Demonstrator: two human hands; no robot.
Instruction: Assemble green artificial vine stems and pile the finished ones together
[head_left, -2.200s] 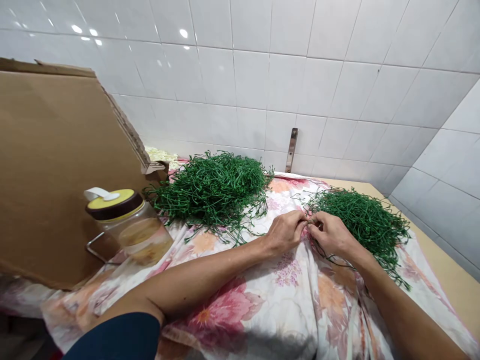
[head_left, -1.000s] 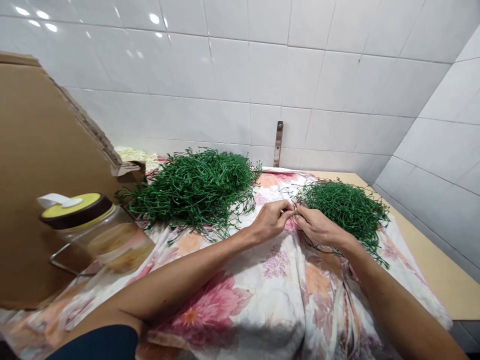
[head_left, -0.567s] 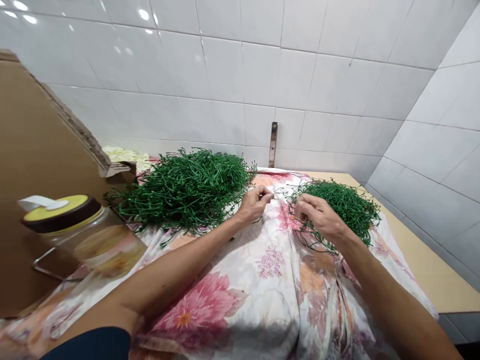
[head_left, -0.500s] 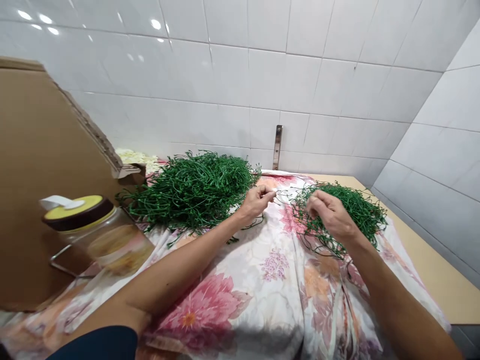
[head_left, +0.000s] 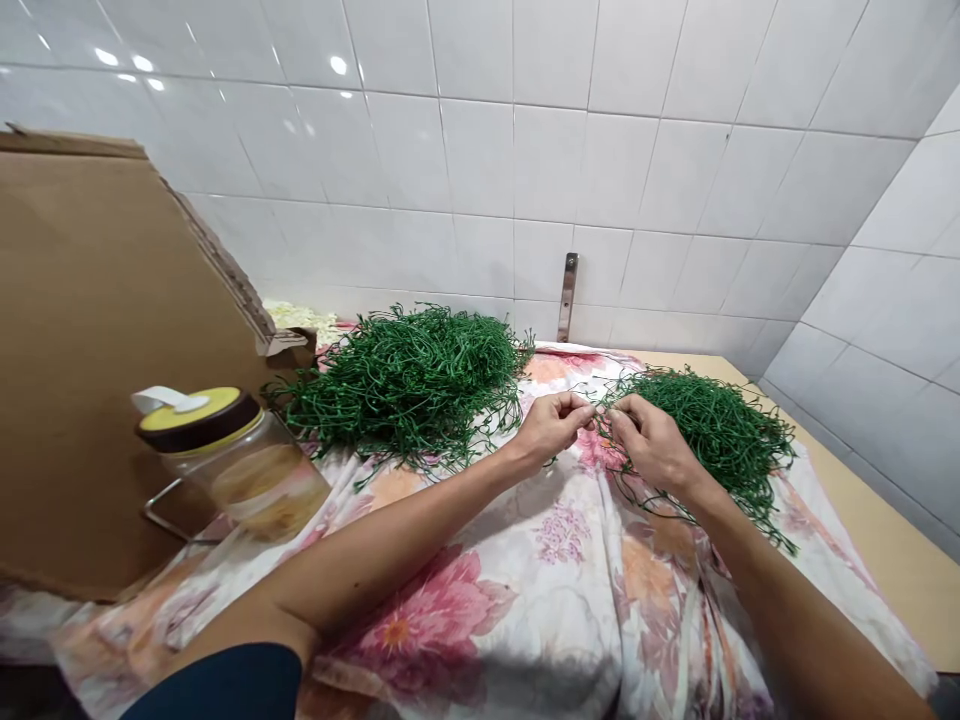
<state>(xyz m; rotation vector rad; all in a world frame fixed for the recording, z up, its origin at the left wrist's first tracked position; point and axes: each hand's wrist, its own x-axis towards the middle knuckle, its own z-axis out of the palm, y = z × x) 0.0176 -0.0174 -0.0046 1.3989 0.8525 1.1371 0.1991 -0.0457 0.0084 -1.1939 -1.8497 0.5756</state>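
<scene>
My left hand (head_left: 555,432) is closed in a pinch, thumb against forefinger, on a thin green stem. Almost fingertip to fingertip with it, my right hand (head_left: 654,445) also pinches at a thin green stem; the stem itself is mostly hidden by the fingers. Left of my hands lies a large heap of green stems (head_left: 420,380) with small forked tips, plastic-looking. A smaller heap of similar stems (head_left: 720,420) spreads beside and behind my right hand. Both heaps rest on a flowered cloth (head_left: 555,620).
A jar (head_left: 262,490) with a yellow and dark lid and amber liquid stands at left, before a tall cardboard box (head_left: 90,350). Pale pieces (head_left: 304,320) lie behind the box's edge. A metal strip (head_left: 568,298) leans by the tiled wall (head_left: 480,150).
My hands have come together from well apart, their fingertips now nearly meeting. The view has shifted slightly left, so the jar and heaps appear further right.
</scene>
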